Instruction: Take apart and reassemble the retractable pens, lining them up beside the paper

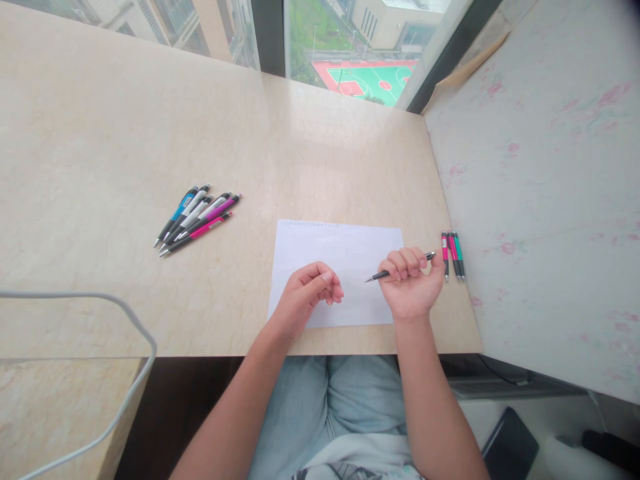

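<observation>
Paper [350, 247] just behind the table's [125, 167] front edge, pens to both sides.
On my remote feed, I see the pen pile [203, 217] well left of the paper, the pen row [454, 250] along the right edge beside the wall [540, 187], and the window [345, 40] behind the back edge; my right hand [413, 280], holding a pen [384, 273], overlaps the paper's right edge, my left hand [313, 290] its front left part.
</observation>
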Available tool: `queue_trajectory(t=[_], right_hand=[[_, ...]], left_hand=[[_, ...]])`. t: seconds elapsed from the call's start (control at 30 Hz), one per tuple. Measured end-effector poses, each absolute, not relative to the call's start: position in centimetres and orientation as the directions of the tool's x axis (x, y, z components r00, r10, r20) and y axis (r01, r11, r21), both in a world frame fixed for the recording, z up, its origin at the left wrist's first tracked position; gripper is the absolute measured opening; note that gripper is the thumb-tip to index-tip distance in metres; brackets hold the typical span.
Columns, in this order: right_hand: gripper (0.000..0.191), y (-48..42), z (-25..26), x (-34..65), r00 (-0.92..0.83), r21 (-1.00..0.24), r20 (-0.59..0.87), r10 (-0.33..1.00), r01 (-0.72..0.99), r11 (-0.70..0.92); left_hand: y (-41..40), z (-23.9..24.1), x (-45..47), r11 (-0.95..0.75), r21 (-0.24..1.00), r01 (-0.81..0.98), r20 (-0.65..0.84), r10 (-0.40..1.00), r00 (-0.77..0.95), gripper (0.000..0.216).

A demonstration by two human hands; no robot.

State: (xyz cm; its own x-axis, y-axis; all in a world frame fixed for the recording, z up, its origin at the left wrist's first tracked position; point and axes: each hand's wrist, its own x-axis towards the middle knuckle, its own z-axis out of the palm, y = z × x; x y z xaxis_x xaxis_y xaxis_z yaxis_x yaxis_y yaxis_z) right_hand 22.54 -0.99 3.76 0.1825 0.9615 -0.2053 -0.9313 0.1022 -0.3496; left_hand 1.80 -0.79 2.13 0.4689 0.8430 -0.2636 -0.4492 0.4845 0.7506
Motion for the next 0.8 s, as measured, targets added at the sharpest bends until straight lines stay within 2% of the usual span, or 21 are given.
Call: queue_trajectory(t=[0.2,0.57,0.8], right_hand=[[0.049,-1.07,3.97,22.46,0.198,-0.437,-0.196,0.96,-0.894,0.096],[0.048,-1.0,3.93,22.37,0.2,-0.397,-0.219,0.955,-0.912,0.1],[0.049,-1.03,4.01,22.32,0.216,-0.451,-0.229,0.949,-0.888,0.093]], left_hand=[[-0.79,2.26,1.81,0.504,0.758,-0.413,-0.296,0.831,0.472,0.025],[-0.84,2.14,1.8,0.499,0.747,-0.44,-0.267,0.831,0.489,0.025],[-0.82,2.52,1.81,0.496,0.745,-0.446,-0.263,0.833,0.487,0.024]])
